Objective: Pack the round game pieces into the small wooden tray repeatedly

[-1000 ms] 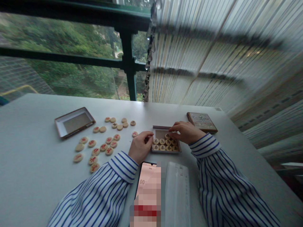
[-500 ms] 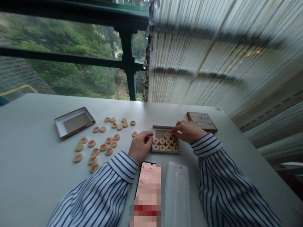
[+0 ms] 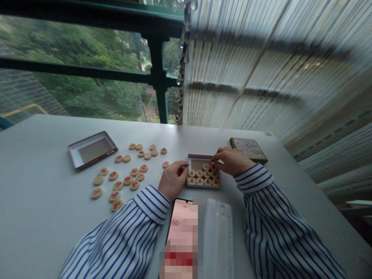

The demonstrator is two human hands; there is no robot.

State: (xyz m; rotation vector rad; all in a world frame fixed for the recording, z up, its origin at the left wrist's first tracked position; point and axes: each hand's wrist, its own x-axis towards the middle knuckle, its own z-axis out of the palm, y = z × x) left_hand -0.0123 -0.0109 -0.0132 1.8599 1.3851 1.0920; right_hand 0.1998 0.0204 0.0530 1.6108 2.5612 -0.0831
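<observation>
A shallow box (image 3: pixel 205 186) holds rows of round Chinese chess pieces (image 3: pixel 207 174) with black characters; its far left part shows bare bottom. Curled at the box's left rim is my left hand (image 3: pixel 175 179), thumb and fingers close together against the edge. My right hand (image 3: pixel 234 161) reaches over the far right corner, its fingertips pinched at a black-marked piece (image 3: pixel 213 167) that they partly cover. Left of the box, several loose pieces (image 3: pixel 134 185) lie spread on the table, most with red characters, some face down. One red-marked piece (image 3: pixel 166 164) lies just beyond my left hand.
An open box lid (image 3: pixel 93 150) lies at the far left of the white table (image 3: pixel 52 201). A flat, closed printed box (image 3: pixel 249 149) sits behind my right hand. Between my forearms lie a phone (image 3: pixel 179 224) and a white plastic case (image 3: pixel 217 236). Window and curtain stand behind.
Almost nothing differs; the whole view has shifted very slightly. Both hands keep their places at the box, and the pieces lie as before.
</observation>
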